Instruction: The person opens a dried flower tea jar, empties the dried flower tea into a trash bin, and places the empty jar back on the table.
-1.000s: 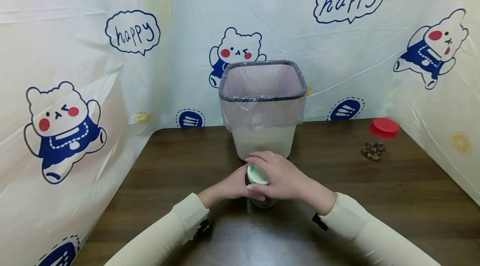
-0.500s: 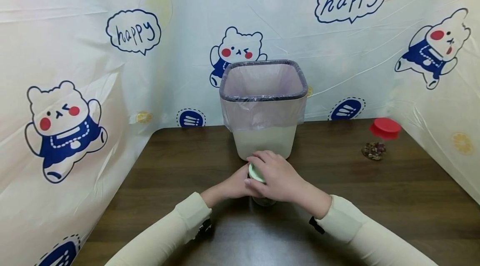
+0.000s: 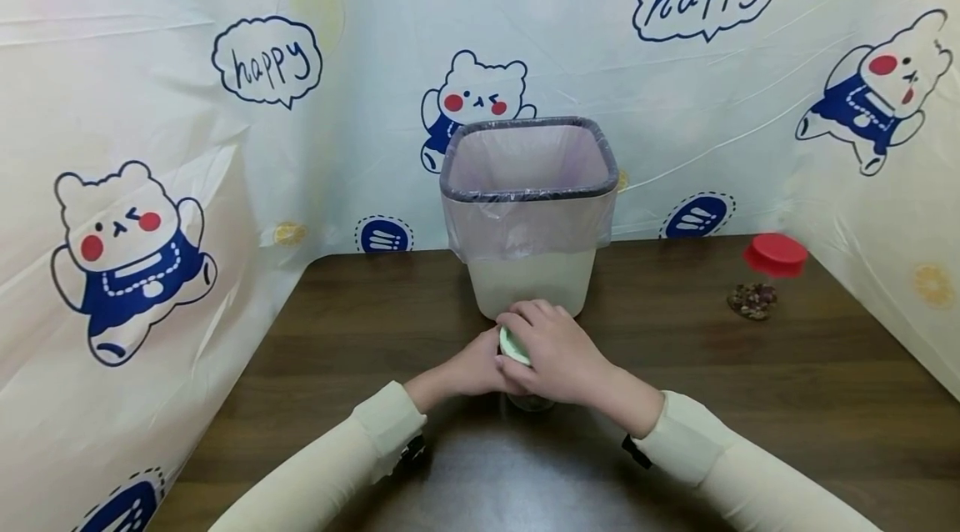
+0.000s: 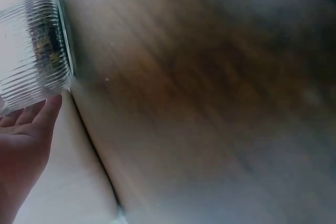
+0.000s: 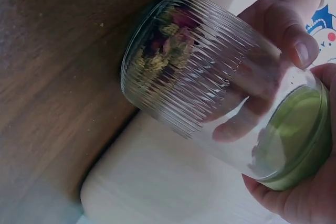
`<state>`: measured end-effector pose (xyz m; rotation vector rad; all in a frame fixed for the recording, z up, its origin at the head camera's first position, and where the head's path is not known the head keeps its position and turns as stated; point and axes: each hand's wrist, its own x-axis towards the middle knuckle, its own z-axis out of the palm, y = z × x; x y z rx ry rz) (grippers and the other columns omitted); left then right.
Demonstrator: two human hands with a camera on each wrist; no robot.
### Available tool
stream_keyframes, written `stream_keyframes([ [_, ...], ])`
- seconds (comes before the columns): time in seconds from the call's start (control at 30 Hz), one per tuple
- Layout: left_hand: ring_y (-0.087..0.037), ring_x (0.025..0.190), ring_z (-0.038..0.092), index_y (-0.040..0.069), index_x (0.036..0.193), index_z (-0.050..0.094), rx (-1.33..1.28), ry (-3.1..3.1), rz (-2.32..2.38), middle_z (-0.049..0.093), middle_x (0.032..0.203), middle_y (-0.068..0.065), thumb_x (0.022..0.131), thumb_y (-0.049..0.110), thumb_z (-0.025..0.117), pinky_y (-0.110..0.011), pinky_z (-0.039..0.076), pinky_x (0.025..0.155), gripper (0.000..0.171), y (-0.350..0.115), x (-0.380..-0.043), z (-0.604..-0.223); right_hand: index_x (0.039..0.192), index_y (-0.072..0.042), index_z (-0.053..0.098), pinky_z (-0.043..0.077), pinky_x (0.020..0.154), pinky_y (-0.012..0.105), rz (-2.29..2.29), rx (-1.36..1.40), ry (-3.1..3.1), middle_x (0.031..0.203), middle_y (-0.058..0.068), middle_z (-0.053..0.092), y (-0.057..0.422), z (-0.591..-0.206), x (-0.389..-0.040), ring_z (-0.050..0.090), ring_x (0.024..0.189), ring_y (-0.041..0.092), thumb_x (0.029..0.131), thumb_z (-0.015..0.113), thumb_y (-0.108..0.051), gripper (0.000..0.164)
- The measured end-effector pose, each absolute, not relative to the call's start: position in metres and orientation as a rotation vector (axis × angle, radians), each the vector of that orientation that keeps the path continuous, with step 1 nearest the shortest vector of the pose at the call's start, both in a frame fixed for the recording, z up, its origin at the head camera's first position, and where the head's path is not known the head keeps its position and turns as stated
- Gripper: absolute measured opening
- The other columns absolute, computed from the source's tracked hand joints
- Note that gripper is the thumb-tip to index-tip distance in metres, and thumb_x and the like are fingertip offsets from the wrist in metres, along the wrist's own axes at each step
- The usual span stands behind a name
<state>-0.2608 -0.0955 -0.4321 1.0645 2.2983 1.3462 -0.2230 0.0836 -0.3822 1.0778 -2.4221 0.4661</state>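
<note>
A clear ribbed glass jar [image 5: 218, 85] stands on the table in front of the bin, its lower part holding dried flowers [image 5: 168, 48]. My left hand [image 3: 474, 367] grips the jar's side, fingers curled round the glass in the right wrist view. On top is a pale green lid [image 3: 513, 346], gripped round its edge by my right hand [image 3: 557, 355]. The lid sits at the jar's mouth; whether it is tight cannot be told. In the head view both hands cover most of the jar, and only its base shows below them.
A cream waste bin [image 3: 528, 278] with a plastic liner stands just behind the hands. At the back right of the brown table [image 3: 345, 323] is a red lid [image 3: 776, 255], with dark dried pieces [image 3: 752, 301] below it, seemingly in a clear jar. Printed curtains enclose the table.
My right hand has turned slightly on the green lid and covers more of it than a second ago. My left hand keeps its grip on the jar. The last half second shows hardly any movement.
</note>
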Motion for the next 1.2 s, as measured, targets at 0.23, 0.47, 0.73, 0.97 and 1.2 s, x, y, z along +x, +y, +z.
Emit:
stream_keyframes([
  [0.23, -0.011, 0.1, 0.058, 0.011, 0.133, 0.045, 1.032, 2.302, 1.309, 0.056, 0.119, 0.003, 0.076, 0.017, 0.083, -0.029, 0.051, 0.084, 0.069, -0.096, -0.261, -0.428, 0.118, -0.008, 0.063, 0.045, 0.087, 0.046, 0.47, 1.121, -2.418, 0.115, 0.009, 0.058, 0.087, -0.384, -0.226, 0.054, 0.107, 0.03, 0.09, 0.063, -0.037, 0.04],
  [0.47, -0.01, 0.098, 0.059, 0.011, 0.13, 0.048, 1.04, 2.317, 1.285, 0.057, 0.118, 0.003, 0.075, 0.019, 0.084, -0.029, 0.051, 0.083, 0.066, -0.096, -0.263, -0.426, 0.12, -0.008, 0.062, 0.044, 0.089, 0.046, 0.488, 1.179, -2.435, 0.118, 0.01, 0.057, 0.09, -0.381, -0.227, 0.052, 0.109, 0.029, 0.091, 0.062, -0.037, 0.041],
  [0.73, -0.011, 0.096, 0.059, 0.012, 0.126, 0.049, 1.024, 2.326, 1.28, 0.058, 0.114, 0.004, 0.073, 0.021, 0.085, -0.029, 0.051, 0.082, 0.064, -0.095, -0.262, -0.426, 0.119, -0.011, 0.063, 0.042, 0.092, 0.044, 0.534, 1.234, -2.424, 0.116, 0.007, 0.057, 0.092, -0.382, -0.231, 0.051, 0.108, 0.027, 0.089, 0.065, -0.034, 0.038],
  [0.97, -0.01, 0.094, 0.059, 0.012, 0.124, 0.051, 1.036, 2.329, 1.279, 0.059, 0.112, 0.004, 0.072, 0.023, 0.085, -0.029, 0.051, 0.081, 0.064, -0.096, -0.262, -0.426, 0.123, -0.012, 0.061, 0.041, 0.094, 0.043, 0.558, 1.27, -2.46, 0.12, 0.006, 0.056, 0.094, -0.38, -0.233, 0.049, 0.111, 0.024, 0.091, 0.064, -0.039, 0.042],
  [1.2, -0.011, 0.094, 0.059, 0.014, 0.124, 0.051, 1.073, 2.321, 1.277, 0.059, 0.111, 0.005, 0.072, 0.024, 0.086, -0.029, 0.052, 0.08, 0.063, -0.096, -0.262, -0.425, 0.121, -0.011, 0.062, 0.042, 0.093, 0.04, 0.586, 1.359, -2.382, 0.118, 0.004, 0.057, 0.098, -0.383, -0.239, 0.05, 0.11, 0.022, 0.089, 0.066, -0.035, 0.04],
])
